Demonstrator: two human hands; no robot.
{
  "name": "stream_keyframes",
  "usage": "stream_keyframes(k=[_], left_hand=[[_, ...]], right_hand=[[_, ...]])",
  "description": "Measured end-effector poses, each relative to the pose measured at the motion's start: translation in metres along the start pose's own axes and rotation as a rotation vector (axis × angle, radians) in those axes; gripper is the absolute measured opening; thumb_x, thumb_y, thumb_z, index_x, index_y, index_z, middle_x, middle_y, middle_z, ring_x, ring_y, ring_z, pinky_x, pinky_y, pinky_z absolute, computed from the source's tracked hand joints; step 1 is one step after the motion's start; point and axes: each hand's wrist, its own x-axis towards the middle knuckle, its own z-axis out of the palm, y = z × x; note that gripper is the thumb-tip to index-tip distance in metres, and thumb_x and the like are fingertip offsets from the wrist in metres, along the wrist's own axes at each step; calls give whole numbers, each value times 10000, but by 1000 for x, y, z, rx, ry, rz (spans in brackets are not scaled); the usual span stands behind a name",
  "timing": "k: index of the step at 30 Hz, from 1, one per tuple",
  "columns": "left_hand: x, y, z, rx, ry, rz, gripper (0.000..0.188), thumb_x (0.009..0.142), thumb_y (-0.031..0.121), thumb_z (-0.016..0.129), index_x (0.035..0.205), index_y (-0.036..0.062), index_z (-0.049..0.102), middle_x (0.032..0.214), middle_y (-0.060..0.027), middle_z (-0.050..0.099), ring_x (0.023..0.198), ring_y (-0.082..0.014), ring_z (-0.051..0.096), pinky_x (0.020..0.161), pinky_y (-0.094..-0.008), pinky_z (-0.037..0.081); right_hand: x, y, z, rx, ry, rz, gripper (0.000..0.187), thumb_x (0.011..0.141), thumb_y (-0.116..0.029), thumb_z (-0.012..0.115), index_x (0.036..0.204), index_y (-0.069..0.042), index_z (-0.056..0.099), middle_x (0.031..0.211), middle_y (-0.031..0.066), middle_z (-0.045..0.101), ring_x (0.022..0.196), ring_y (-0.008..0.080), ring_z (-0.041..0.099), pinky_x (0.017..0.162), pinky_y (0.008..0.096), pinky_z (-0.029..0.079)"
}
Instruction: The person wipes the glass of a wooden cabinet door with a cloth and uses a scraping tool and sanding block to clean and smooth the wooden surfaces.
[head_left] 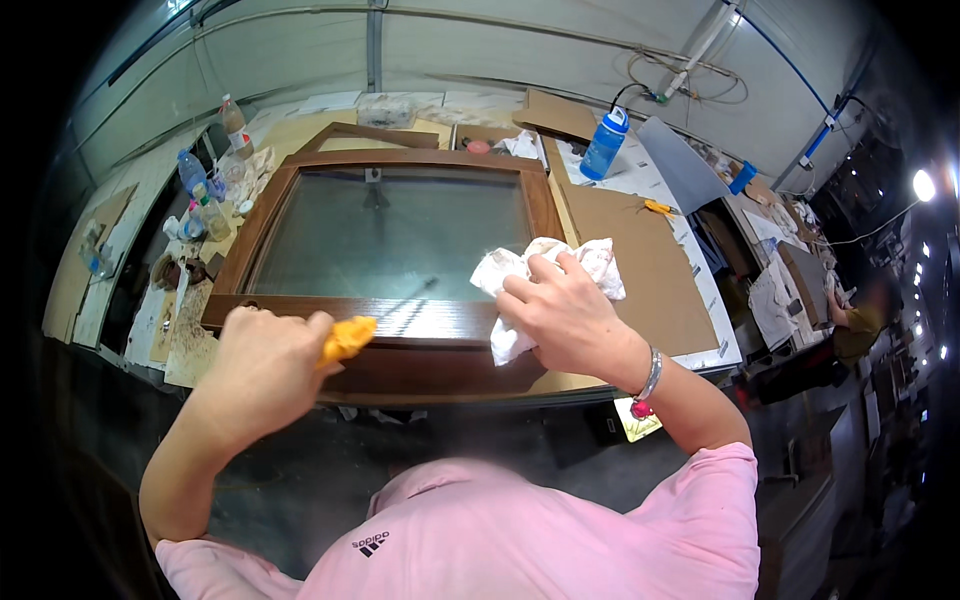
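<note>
My left hand (265, 365) is closed around a yellow-handled tool (348, 340) at the near left of a brown wooden frame (440, 316). A thin dark line runs from the yellow end toward the glass; whether it is the tool's shaft or a reflection is unclear. My right hand (565, 312) grips a crumpled white cloth (598, 262) over the frame's near right corner. The frame holds a greenish glass pane (390, 235) and lies flat on the worktable. The cloth hides part of that corner.
Bottles (192, 175) and jars crowd the table's left side. A blue water bottle (605, 143) stands back right, near cardboard (640, 270) and another yellow-handled tool (658, 207). A second wooden frame (380, 133) lies behind. At far right, another person (855, 335) is beside a table.
</note>
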Motion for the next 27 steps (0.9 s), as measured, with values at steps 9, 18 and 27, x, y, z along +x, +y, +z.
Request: stream_keyframes(k=[9, 18, 27], left_hand=[[-46, -24, -1, -171, 219, -171, 274, 805, 221, 755, 946, 50, 594, 742, -163, 653, 725, -383, 651, 647, -457, 476], [-131, -155, 96, -267, 382, -997, 442, 911, 365, 644, 1249, 83, 601, 933, -235, 687, 931, -423, 653, 772, -475, 508], [-112, -231, 244, -361, -62, -1016, 463, 908, 440, 646, 1188, 73, 619, 936, -190, 712, 895, -379, 689, 787, -497, 527]], right_hand=[[7, -1, -2, -17, -38, -11, 401, 568, -119, 776, 935, -83, 617, 954, 48, 604, 956, 261, 580, 829, 418, 447], [16, -6, -17, 74, -101, -47, 441, 486, -157, 830, 859, -77, 608, 914, 75, 587, 914, 281, 563, 837, 426, 431], [49, -21, -30, 0, -331, 36, 449, 469, -117, 787, 872, -68, 594, 933, 88, 551, 915, 305, 523, 860, 444, 420]])
